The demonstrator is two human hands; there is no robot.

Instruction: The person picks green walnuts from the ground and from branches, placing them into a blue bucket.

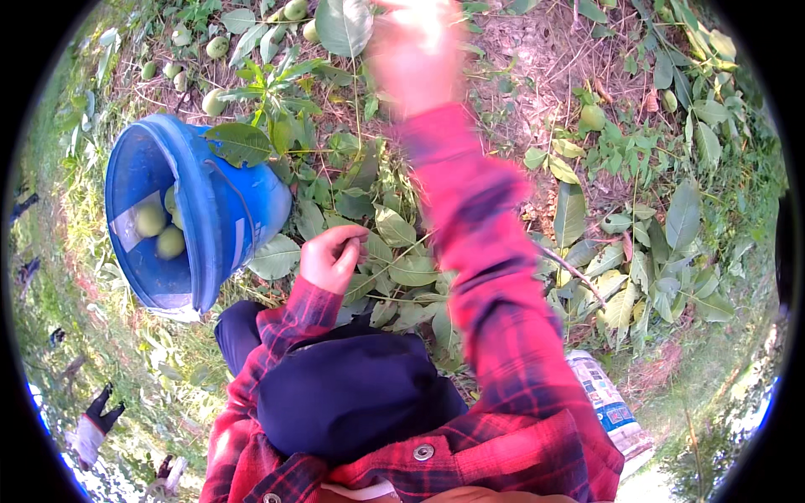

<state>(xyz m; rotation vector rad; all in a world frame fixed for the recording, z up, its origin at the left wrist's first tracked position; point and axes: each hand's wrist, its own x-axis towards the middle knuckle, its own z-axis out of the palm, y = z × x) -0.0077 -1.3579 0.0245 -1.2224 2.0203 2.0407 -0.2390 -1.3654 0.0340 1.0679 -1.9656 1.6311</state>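
My left hand (329,256) is held over leafy stems just right of a blue bucket (251,197). Its fingers are curled in, and I see nothing in them. Stretched far forward, my right hand (419,59) is smeared by motion and glare beside a large green leaf (344,27). Whether it holds anything is hidden. The bucket lies on its side, mouth facing left, with several green fruits (151,220) inside that look like walnuts in their husks. Similar green walnuts (214,102) lie on the ground beyond the bucket, and one more walnut (592,117) is at the right.
Cut leafy branches (620,268) are spread over the ground to the right. Bare soil with dry twigs (537,75) lies ahead. A white printed container (605,398) rests by my right side. My bent knee (352,394) is close below my left hand.
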